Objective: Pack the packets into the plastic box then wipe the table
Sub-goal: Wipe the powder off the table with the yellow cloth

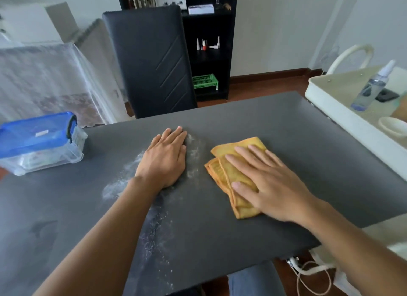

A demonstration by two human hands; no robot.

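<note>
A: How were the hands placed?

B: The right hand (266, 181) was laid flat, fingers straight, on the folded yellow cloth (233, 176); nothing was gripped. The left hand (164, 159) was pressed open on the dark grey bench (286, 128), amid white powder (123, 179).

A: And the packets?

B: They seemed already packed; the clear plastic box with the blue lid (39, 141) was seen shut, well left of the left hand.

A: What risk was judged?

B: Powder could be smeared, or pushed off the near edge onto the lap, if the cloth were swept towards the body. Powder under the left hand could be missed.
</note>
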